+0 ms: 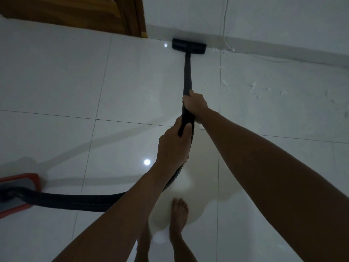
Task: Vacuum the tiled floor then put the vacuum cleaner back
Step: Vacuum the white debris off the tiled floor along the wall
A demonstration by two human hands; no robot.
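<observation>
A black vacuum wand (187,72) runs from my hands to its flat black floor head (189,46), which lies against the white baseboard. My right hand (195,104) grips the wand's upper end. Just below it, my left hand (173,146) holds the handle where the ribbed black hose (79,202) starts. The hose loops left across the glossy white tiled floor (56,87) to the red and grey vacuum body (17,191) at the left edge.
Small white scraps (253,86) lie scattered on the tiles right of the floor head. A thin white cable (225,25) hangs down the wall and runs along the baseboard. A wooden door (85,14) stands at the top left. My bare feet (179,214) are below.
</observation>
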